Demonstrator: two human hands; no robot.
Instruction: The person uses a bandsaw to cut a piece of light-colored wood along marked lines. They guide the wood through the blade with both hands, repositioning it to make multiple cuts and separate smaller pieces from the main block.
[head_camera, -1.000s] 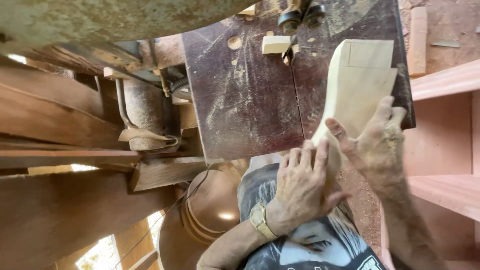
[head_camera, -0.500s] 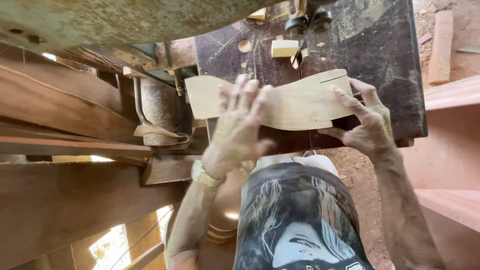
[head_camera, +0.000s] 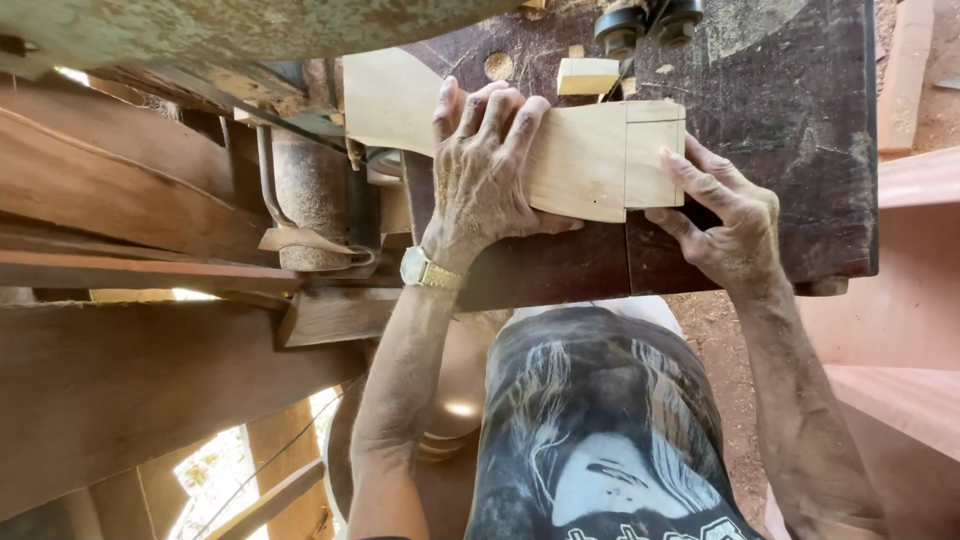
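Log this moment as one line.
left hand: flat on wooden workpiece | right hand: fingers at its end | surface: saw table

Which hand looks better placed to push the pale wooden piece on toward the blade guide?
Probably the left hand: it lies flat on top of the pale curved wooden workpiece, covering its middle. The right hand only touches the near right corner with its fingers, suited to steering.
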